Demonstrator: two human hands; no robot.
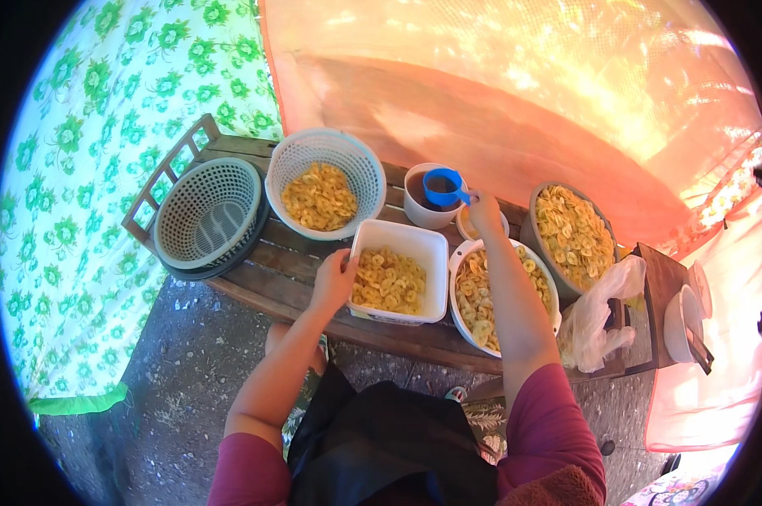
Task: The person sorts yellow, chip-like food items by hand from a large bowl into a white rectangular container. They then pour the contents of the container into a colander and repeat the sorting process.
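My left hand (337,280) is closed on the left rim of a white square tub (434,274), which holds yellow banana chips (387,283). My right hand (484,214) grips the handle of a blue measuring cup (442,186). The cup is over the mouth of a white round container (429,218) with something dark inside, too shaded to make out. Just below my right hand is a small round tub (504,226), partly hidden by my wrist. My right forearm crosses over a white basin (463,323) of banana chips.
A pale colander (278,190) with banana chips and stacked grey-green baskets (168,244) stand left on the slatted wooden bench (267,282). At right are a grey basin (533,240) of chips, a clear plastic bag (604,312) and a white bowl (678,333). Orange and green-flowered cloths hang behind.
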